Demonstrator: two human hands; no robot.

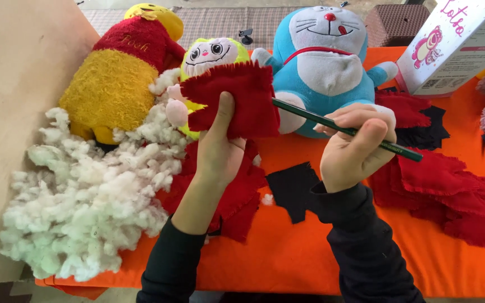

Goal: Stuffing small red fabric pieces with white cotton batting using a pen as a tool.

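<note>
My left hand (220, 148) is clenched on a small red fleece pouch with jagged edges (237, 101), thumb pressed on its front, holding it up above the middle of the bench. My right hand (355, 146) grips a dark green pencil (343, 130), whose far end runs in behind the pouch's right edge; I cannot tell what is inside the pouch. Below my hands lie more red fleece pieces (450, 196) and a flat black fabric scrap (293, 188) on the orange cloth covering the bench (287, 258). At the left edge a heap of loose white stuffing fibre (85, 207) spreads toward the near left corner. Along the far edge sit a yellow plush bear in a red top (119, 73), a small yellow-green plush with a white face (211, 55) and a blue and white plush cat (326, 62). A white cardboard box with pink print (456, 45) stands at the far right corner; its contents are hidden.
</note>
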